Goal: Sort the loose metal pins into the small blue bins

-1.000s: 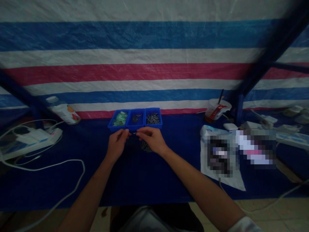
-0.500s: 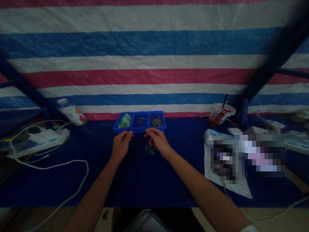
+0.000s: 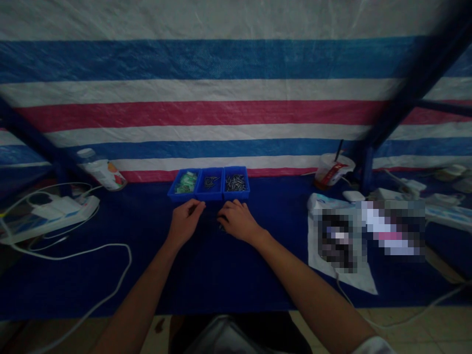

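Observation:
My left hand (image 3: 186, 222) hovers just in front of the blue bins, thumb and fingertips pinched together. Anything in that pinch is too small to make out. Palm down, my right hand (image 3: 240, 221) rests over the loose thin metal pieces (image 3: 222, 227) on the table, its fingers bent and slightly apart; it hides most of them. Three joined bins stand behind the hands. The left bin (image 3: 172, 195) holds green-and-white pieces, perhaps small packets. A few thin metal pieces lie in the middle bin (image 3: 209, 197), and many short screw-like ones fill the right bin (image 3: 236, 195).
A blue table (image 3: 206, 280) carries everything. On the left are a bottle (image 3: 105, 172), a power strip (image 3: 77, 214) and a white cable (image 3: 127, 255). To the right stand a drink cup (image 3: 334, 169), a white bag (image 3: 354, 282) and a white case (image 3: 354, 196). Striped sheeting hangs behind.
My right hand has turned palm down and moved over the loose metal pieces, which showed beneath it before. My left hand keeps its pinch. The view has shifted slightly.

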